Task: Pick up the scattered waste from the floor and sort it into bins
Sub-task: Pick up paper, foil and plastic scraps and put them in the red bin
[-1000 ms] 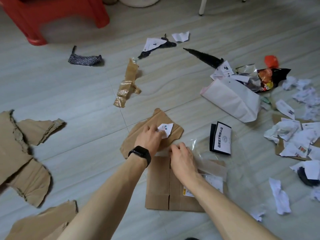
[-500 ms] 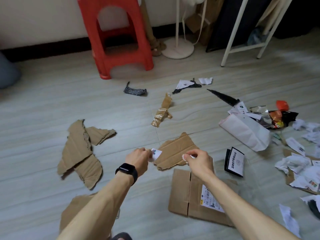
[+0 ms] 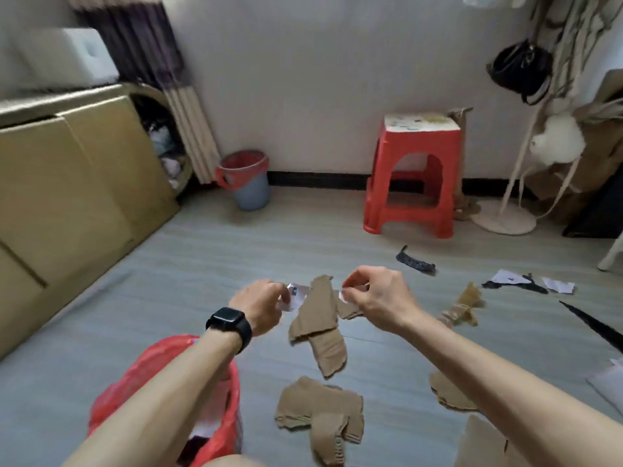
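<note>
White and printed, a paper scrap (image 3: 297,294) is pinched in the curled fingers of our left hand (image 3: 261,306); our right hand (image 3: 379,296) pinches a smaller pale scrap (image 3: 346,294) the same way. Both hover over torn cardboard (image 3: 320,326) on the floor (image 3: 202,264). A red bag (image 3: 158,375) gapes at seven o'clock; a red-lined bin (image 3: 247,180) stands at eleven.

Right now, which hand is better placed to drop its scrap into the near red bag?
Left, probably: the left hand, pinching a paper scrap, is nearer the red bag than the right hand.
</note>
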The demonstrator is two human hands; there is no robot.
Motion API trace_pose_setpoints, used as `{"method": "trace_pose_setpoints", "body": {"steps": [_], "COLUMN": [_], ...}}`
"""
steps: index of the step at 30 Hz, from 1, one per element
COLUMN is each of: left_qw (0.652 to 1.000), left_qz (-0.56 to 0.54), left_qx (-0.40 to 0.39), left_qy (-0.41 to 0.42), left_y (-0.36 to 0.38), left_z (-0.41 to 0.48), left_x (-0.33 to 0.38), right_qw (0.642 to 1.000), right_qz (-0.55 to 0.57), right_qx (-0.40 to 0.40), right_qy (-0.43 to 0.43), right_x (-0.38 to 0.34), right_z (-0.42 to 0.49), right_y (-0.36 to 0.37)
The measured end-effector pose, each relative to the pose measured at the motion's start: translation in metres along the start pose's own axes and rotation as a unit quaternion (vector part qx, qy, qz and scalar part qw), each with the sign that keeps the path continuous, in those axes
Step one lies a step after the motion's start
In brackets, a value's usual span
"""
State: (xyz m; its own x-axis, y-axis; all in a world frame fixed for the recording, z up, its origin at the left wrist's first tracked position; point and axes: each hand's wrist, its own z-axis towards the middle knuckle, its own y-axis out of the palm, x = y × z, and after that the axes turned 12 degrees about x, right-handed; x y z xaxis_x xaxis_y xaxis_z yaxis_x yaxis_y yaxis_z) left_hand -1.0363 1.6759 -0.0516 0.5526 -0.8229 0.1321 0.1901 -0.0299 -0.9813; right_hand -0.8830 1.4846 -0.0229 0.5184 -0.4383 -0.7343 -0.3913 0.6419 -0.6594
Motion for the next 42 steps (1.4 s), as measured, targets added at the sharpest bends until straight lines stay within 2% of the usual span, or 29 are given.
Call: {"method": "trace_pose_setpoints", "body": {"steps": [4,8,11,14,19,23,27,33,37,42], "left_qw": [0.991,0.96,0.941,0.933,0.948,0.957,0.965,0.987,0.993,0.977], "left_qz": [-0.008,-0.003,-0.009,-0.026,-0.056,-0.073,-0.093,-0.107,-0.112,-0.137], "left_qx": [-0.013,-0.036,-0.044,-0.046,-0.033,-0.04,-0.043,-0.033,-0.027,-0.049], "left_qy": [-0.133,-0.279,-0.334,-0.356,-0.313,-0.277,-0.24,-0.117,0.001,0.154], "left_y": [-0.009,0.001,0.011,0.023,0.013,0.009,0.002,-0.021,-0.029,0.0], "left_z": [-0.079,-0.165,-0.208,-0.23,-0.235,-0.226,-0.199,-0.118,-0.061,-0.025], "left_x": [-0.104,-0.194,-0.23,-0.245,-0.217,-0.198,-0.169,-0.099,-0.016,0.116], "right_qw": [0.997,0.986,0.978,0.973,0.954,0.956,0.963,0.968,0.983,0.991], "right_qz": [0.028,0.048,0.028,0.025,-0.005,-0.016,-0.019,-0.1,-0.13,-0.077], "right_qx": [-0.046,-0.138,-0.185,-0.204,-0.278,-0.268,-0.241,-0.184,-0.109,0.03], "right_qy": [-0.053,-0.08,-0.097,-0.104,-0.11,-0.119,-0.115,-0.137,-0.066,0.104], "right_x": [-0.067,-0.114,-0.133,-0.143,-0.134,-0.125,-0.112,-0.069,-0.021,0.081], "right_z": [-0.015,-0.051,-0.072,-0.088,-0.108,-0.105,-0.086,-0.054,-0.053,-0.1], "right_y": [0.066,0.148,0.198,0.238,0.259,0.24,0.19,0.073,-0.021,-0.118]}}
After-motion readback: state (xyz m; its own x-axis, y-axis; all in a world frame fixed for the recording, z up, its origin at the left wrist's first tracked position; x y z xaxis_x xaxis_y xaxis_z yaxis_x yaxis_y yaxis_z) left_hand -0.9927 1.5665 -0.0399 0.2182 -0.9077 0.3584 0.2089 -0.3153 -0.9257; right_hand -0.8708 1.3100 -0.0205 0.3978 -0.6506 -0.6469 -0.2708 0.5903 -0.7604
